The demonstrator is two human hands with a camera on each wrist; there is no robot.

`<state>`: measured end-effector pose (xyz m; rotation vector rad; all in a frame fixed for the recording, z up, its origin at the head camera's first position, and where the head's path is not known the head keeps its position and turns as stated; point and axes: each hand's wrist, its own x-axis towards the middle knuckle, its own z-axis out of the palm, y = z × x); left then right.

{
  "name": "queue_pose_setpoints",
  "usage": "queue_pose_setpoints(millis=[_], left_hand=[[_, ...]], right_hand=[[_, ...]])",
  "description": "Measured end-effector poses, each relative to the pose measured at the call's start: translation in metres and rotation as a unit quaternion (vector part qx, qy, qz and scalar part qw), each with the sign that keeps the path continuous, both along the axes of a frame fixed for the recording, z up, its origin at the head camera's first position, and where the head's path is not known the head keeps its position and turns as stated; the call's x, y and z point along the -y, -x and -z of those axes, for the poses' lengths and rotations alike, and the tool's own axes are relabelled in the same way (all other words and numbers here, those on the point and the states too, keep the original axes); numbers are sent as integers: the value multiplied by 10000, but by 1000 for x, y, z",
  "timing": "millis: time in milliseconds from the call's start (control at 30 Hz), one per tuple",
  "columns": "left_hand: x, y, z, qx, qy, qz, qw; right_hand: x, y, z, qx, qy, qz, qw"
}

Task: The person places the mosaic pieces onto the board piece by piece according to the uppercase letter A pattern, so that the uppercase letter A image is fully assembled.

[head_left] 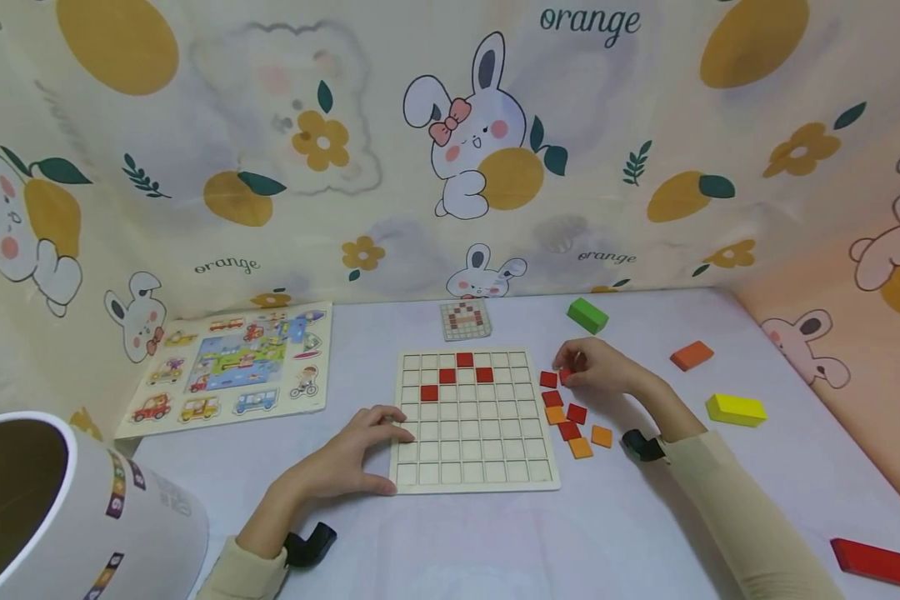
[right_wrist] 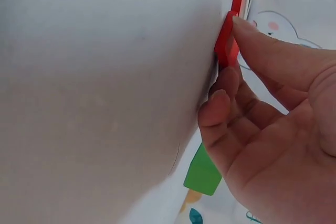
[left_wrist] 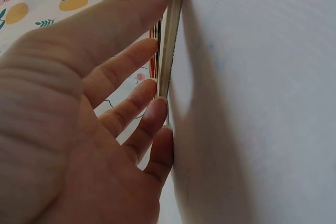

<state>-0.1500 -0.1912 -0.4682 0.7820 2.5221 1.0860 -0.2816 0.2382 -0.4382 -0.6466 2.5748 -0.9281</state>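
A square pale wooden grid board (head_left: 483, 452) lies on the white table, with several red tiles set in its upper cells. My left hand (head_left: 348, 458) rests along the board's left edge, thumb near the bottom corner and fingertips just over the rim. Seen in the left wrist view, the fingers (left_wrist: 128, 74) are loosely extended against the board's thin side. To the right of the board, my right hand (head_left: 603, 367) pinches a red square tile (right_wrist: 227, 43) between thumb and fingers, low over the table. Loose red and orange tiles (head_left: 581, 448) lie just below that hand.
A small pattern card (head_left: 466, 320) lies behind the board. Green (head_left: 588, 316), orange (head_left: 692, 356), yellow (head_left: 736, 410) and red (head_left: 873, 562) blocks are spread along the right. At left are a vehicle picture board (head_left: 317, 392) and a white cylindrical container (head_left: 157, 517).
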Motion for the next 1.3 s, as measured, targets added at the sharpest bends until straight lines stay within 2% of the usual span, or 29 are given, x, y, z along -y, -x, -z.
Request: queue_pose_setpoints(millis=[200,333,467,533,767,867,1067,1300], left_hand=[[0,0,0,1,-4,-4,10000],[-1,-1,-1,29,11,-21,10000],[0,-1,-2,27,8,-35,10000],[0,-1,-2,26,-2,-33,10000],[0,0,-3,38,-30,14,10000],[0,0,-3,30,-50,48,10000],[0,0,-2,-22,-59,76,10000],[0,0,-2,3,-93,84,9999]], right_hand=[[0,-1,-2,-164,73,-72,9998],[15,-1,-7,-319,311,-292,9986],[49,-4,-13,-225,591,-641,9959],[70,-5,-15,-44,738,-869,9935],[134,-8,-16,601,1344,-1650,9752],[153,-9,-13,537,1488,-1850,9699],[177,-12,-3,211,1277,-2155,9679],[186,-18,3,255,996,-2056,9732]])
